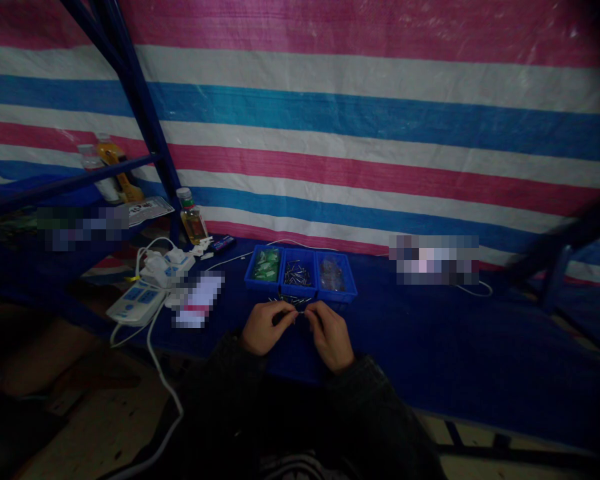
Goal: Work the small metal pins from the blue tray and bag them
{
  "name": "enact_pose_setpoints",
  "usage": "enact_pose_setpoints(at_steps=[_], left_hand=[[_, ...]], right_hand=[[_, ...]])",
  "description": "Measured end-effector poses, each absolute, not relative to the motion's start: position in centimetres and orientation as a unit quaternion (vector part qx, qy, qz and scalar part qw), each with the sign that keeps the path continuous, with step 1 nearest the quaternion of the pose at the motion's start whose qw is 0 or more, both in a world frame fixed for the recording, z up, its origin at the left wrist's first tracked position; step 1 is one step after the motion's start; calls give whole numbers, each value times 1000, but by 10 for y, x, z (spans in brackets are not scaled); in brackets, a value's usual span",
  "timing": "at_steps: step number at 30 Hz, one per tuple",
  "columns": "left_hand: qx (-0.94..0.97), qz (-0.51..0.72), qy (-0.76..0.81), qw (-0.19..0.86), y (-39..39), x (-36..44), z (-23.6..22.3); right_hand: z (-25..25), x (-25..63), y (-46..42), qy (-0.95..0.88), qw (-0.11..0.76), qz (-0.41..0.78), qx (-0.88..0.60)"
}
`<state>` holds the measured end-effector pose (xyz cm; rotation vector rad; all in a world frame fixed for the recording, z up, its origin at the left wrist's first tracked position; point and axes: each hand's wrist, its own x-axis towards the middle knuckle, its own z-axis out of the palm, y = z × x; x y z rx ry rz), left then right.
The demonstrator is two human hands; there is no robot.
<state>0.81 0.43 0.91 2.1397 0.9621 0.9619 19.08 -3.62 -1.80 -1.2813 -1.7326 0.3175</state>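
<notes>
My left hand [267,326] and my right hand [330,335] meet fingertip to fingertip above the blue table. Both are closed in a pinch on one small metal pin [301,312], mostly covered by the fingers. Just beyond my fingers, several more dark metal pins [291,299] lie in front of three joined blue bins. Green plastic-looking pieces fill the left bin [267,265]. The middle bin [299,273] holds many loose metal pins. Clear plastic pieces lie in the right bin [334,275].
White power strips [139,300] with plugs and a cable [167,383] sit left. Behind them stands a bottle [193,217]. A pixelated phone-like thing [199,300] lies near my left arm. Striped sheeting [355,120] hangs behind the table [455,353]. Blue metal posts [140,100] rise left.
</notes>
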Motion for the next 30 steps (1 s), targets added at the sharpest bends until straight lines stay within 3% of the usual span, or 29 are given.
enact_pose_setpoints(at_steps=[13, 30], left_hand=[[789, 385, 372, 302, 5, 7, 9], [806, 363, 356, 304, 5, 7, 5]], right_hand=[[-15, 193, -38, -663, 487, 133, -553], [-17, 190, -37, -693, 508, 158, -487]])
